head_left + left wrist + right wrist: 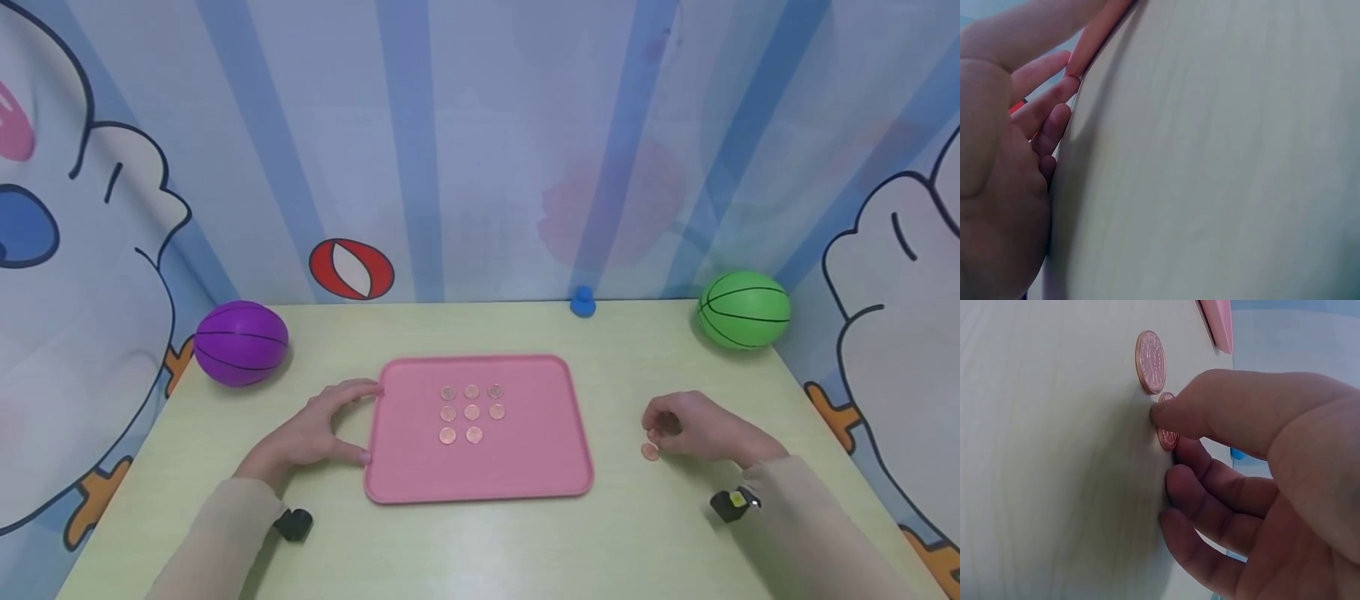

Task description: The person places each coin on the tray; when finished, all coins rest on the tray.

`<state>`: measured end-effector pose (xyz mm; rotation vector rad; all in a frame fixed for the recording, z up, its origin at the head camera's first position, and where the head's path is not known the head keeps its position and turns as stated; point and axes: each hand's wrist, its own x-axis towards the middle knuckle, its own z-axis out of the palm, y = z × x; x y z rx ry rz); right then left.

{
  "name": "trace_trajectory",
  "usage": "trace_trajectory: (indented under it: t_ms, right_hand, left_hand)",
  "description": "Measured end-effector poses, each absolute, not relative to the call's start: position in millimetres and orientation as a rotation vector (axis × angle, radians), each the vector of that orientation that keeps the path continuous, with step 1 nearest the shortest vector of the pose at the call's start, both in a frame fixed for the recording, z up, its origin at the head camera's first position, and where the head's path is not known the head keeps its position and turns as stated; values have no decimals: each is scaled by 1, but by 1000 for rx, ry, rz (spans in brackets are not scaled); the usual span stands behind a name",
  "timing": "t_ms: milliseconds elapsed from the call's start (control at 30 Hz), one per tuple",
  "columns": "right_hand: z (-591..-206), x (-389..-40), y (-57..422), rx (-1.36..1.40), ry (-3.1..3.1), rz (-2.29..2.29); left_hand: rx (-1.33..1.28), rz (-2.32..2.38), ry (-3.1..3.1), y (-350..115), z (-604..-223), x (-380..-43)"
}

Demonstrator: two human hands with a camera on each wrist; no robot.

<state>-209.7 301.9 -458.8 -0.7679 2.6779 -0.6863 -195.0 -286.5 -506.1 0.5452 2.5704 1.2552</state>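
Copper coins (472, 412) lie in rows on a pink tray (525, 467), two full rows of three and a front row of two. My left hand (315, 429) is spread at the tray's left side, with the thumb and fingertips touching its rim. Right of the tray, my right hand (693, 425) is down at the table, its thumb and fingers curled about a coin (1168, 439). The thumb covers part of that coin. Beside it, nearer the front, another loose coin (649, 452) lies flat on the table.
A purple ball (242, 343) sits at the table's back left, a green ball (744, 310) at the back right. Near the back edge stands a small blue knobbed object (582, 302). A printed curtain (487, 150) hangs behind the pale wooden table (480, 550).
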Motion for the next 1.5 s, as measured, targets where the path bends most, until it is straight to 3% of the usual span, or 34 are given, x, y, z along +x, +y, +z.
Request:
trace_trajectory:
  t_ms: [1500]
  right_hand:
    - [-462, -206, 308, -724, 2702, -730]
  left_hand:
    - [536, 1224, 2592, -288, -512, -198]
